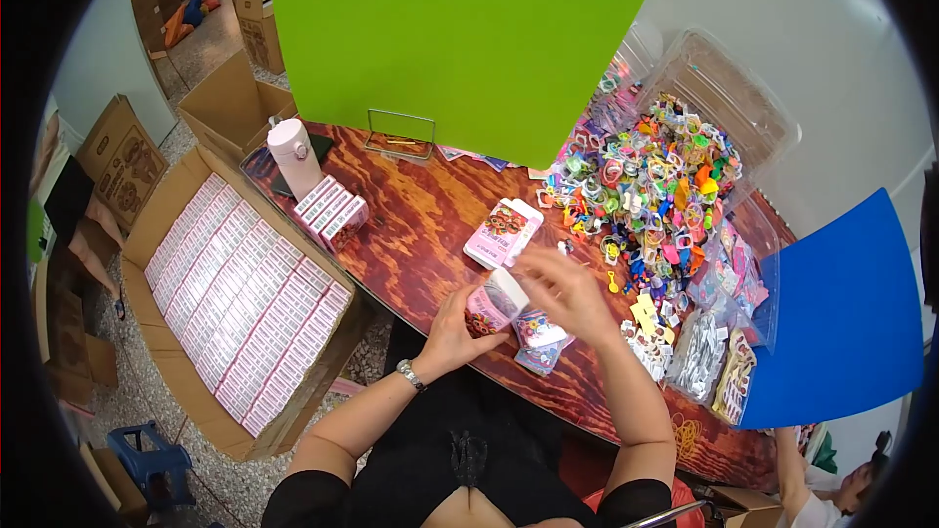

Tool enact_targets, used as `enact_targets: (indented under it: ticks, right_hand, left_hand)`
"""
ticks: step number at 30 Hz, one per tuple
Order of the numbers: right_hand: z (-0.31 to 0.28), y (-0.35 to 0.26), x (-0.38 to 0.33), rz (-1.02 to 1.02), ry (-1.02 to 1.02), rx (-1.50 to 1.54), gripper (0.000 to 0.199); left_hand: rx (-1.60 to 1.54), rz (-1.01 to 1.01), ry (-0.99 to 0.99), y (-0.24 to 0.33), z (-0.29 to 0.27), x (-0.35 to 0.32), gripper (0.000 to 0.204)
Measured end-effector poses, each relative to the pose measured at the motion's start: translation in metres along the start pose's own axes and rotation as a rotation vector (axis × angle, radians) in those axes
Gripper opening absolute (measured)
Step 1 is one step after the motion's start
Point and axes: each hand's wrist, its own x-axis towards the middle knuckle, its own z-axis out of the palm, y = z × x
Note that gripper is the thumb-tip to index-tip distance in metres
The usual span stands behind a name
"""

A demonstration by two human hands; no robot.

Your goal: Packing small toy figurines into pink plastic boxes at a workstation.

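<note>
My left hand is closed around a small pink carton at the table's near edge, tilted with its white end toward my right hand. Beside that end is my right hand, its fingers bent and smeared by motion; whether they hold anything I cannot make out. Just beyond lies another pink carton with printed cartoon faces, flat on the table. Below my right hand, small printed packets lie partly covered.
A big cardboard box packed with rows of pink cartons stands at left. A pink bottle and a group of cartons sit nearby. Colourful small trinkets heap at right, before a blue panel. A green board rises behind.
</note>
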Motion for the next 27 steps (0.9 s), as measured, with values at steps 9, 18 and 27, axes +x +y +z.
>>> enact_targets:
  ticks: [9,18,27]
  right_hand:
    - [-0.006,0.148,-0.068,0.512,0.055,-0.531,0.037]
    - [-0.005,0.107,-0.056,0.622,0.043,-0.757,0.031]
    - [0.008,-0.013,-0.038,-0.029,0.252,-0.193,0.021]
  left_hand:
    - [-0.003,0.058,0.023,-0.004,-0.001,0.000,0.081]
    - [-0.062,0.013,0.060,-0.008,0.005,-0.006,0.082]
    - [0.011,0.008,0.071,0.004,0.011,0.000,0.083]
